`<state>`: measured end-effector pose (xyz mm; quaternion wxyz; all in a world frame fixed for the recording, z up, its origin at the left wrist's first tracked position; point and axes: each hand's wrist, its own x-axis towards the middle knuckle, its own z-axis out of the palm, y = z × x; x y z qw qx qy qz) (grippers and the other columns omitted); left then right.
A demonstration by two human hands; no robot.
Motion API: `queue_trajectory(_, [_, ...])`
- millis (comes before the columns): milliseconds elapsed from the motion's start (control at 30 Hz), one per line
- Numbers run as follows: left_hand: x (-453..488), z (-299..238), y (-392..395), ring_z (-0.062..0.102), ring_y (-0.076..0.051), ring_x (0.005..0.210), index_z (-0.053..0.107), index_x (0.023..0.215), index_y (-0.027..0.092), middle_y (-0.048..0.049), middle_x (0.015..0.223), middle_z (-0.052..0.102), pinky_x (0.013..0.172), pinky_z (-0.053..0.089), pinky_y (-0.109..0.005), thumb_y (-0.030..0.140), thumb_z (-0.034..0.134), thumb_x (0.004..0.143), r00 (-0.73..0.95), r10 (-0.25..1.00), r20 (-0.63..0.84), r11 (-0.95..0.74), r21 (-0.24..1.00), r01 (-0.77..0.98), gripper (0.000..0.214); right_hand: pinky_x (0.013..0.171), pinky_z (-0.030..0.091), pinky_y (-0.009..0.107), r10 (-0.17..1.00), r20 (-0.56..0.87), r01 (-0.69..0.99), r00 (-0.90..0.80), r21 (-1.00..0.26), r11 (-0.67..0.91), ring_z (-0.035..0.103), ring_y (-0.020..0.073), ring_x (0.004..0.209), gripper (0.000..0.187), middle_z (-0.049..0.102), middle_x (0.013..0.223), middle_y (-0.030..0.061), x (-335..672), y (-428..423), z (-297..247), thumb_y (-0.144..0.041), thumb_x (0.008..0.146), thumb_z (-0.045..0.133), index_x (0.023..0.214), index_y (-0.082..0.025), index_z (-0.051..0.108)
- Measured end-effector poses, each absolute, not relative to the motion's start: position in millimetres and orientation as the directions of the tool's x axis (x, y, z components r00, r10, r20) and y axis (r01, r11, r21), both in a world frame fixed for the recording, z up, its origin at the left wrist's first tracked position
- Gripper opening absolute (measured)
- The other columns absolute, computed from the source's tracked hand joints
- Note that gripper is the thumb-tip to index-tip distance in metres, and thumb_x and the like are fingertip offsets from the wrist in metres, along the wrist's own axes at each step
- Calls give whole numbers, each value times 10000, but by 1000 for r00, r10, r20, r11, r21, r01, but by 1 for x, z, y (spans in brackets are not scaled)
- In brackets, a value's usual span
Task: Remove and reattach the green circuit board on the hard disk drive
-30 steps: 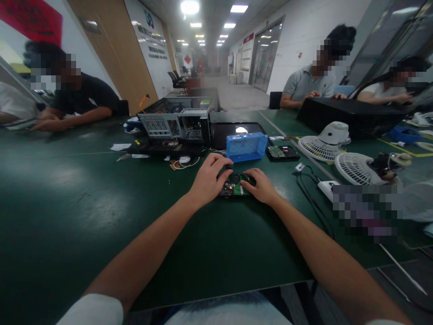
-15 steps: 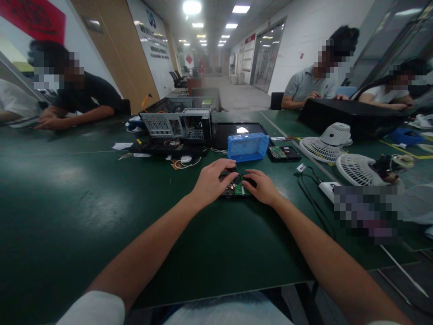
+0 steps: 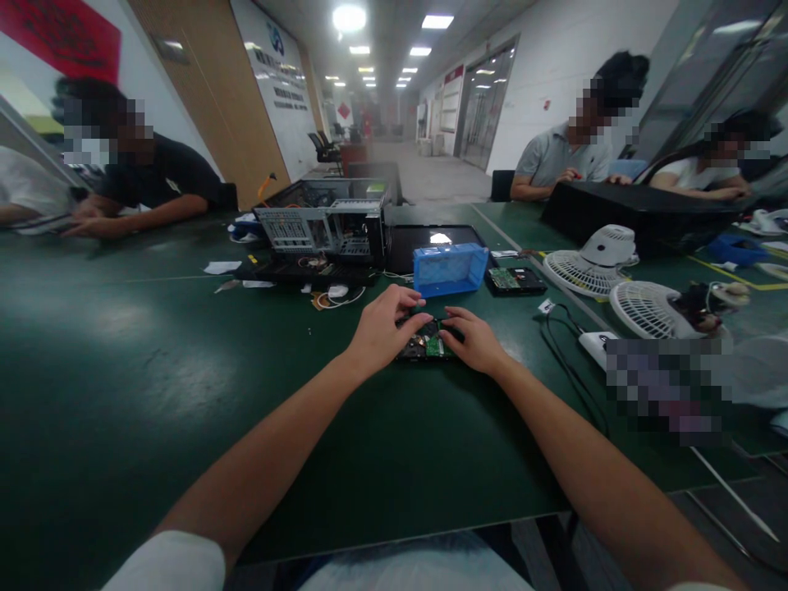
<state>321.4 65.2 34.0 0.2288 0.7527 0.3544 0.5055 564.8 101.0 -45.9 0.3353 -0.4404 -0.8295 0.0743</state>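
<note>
An opened black device with a green circuit board (image 3: 434,345) lies flat on the dark green table in front of me. My left hand (image 3: 387,328) is over its left side, thumb and fingers curled toward each other in a pinch. Whatever sits between those fingertips is too small and dark to make out. At the device's right edge, my right hand (image 3: 477,341) grips it, with thumb and index finger bent around the far right corner. Both hands cover much of the device.
Just behind my hands stands a blue plastic bin (image 3: 451,269) on its side. An open computer case (image 3: 326,222) is at the back left. Another black device with a board (image 3: 515,280) lies right of the bin. White fan parts (image 3: 588,267) and a power strip (image 3: 596,349) lie farther right.
My left hand's fingertips have shifted slightly left and up from the device, and its thumb has straightened. The right hand stays nearly still at the edge.
</note>
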Motion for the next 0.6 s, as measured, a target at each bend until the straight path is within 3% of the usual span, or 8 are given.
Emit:
queue_trajectory(333, [320, 39, 65, 649, -211, 1131, 601, 1086, 204, -89, 1200, 653, 894, 616, -383, 224, 631, 936, 295, 729, 618, -684, 650, 331, 154, 1056, 519, 482, 784, 482, 663, -390, -444, 603, 668, 287, 1180, 236, 688, 1285, 150, 566, 102, -48, -348, 952, 634, 1115, -199, 719])
queue_trajectory(600, [319, 41, 62, 625, -200, 1143, 627, 1312, 246, -80, 1238, 628, 952, 595, -386, 193, 555, 983, 367, 661, 655, -746, 518, 419, 341, 1038, 524, 464, 779, 471, 645, -414, -452, 616, 675, 273, 1146, 229, 708, 1240, 124, 567, 103, -49, -352, 967, 615, 1130, -219, 708])
